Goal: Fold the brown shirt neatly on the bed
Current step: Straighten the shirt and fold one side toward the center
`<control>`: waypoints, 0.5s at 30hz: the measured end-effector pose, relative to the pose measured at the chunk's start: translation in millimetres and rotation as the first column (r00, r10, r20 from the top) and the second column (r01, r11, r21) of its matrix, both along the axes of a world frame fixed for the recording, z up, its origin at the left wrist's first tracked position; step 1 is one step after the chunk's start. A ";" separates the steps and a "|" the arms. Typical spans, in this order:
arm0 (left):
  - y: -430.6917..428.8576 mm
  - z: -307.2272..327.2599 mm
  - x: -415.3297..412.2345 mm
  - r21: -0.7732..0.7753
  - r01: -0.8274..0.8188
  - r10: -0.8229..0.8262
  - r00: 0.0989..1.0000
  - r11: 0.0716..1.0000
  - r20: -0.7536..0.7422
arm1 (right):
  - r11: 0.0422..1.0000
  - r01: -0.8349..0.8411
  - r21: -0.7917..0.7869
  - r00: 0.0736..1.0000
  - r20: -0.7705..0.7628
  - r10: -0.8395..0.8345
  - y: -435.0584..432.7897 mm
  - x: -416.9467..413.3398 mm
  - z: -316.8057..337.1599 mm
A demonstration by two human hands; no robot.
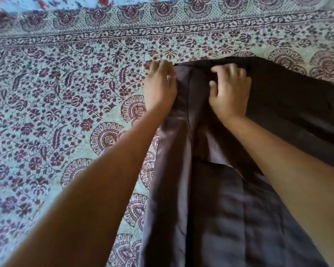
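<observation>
Left hand (159, 87): is curling its fingers round the far left corner of the shirt (220, 209), with thumb and fingers closing on the cloth's edge.
Right hand (229, 91): is resting on the shirt just to the right of that grip. Its fingers are bending with the tips pressing into the dark cloth, and the thumb is spreading away from them. Blur is hiding whether any cloth is caught between them.
Shirt: is lying on the bed (66, 93), running from the two hands back toward the person and passing under the right forearm. A lighter strip is running along its left edge, straight back from the left hand's grip. A darker part is stretching away to the right of the right hand.
Bed: is showing its flowered print to the left of the gripped edge and beyond it.
</observation>
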State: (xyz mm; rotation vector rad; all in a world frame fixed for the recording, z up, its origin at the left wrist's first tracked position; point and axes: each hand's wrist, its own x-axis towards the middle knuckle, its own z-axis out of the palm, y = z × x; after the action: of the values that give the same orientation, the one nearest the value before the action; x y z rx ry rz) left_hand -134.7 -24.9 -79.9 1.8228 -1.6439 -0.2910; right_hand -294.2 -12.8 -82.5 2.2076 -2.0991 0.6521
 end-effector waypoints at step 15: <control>73.0 -0.6 -0.1 0.537 0.233 -0.452 0.833 0.811 0.320 | 0.876 -0.123 0.466 0.953 -0.192 0.235 86.2 -61.7 -11.5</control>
State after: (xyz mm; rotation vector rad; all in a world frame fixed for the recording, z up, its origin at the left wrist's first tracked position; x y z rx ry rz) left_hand -134.9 48.1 -80.5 2.0259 -2.4164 -0.5218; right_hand -355.9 73.3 -94.0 2.5718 -2.0914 -0.1322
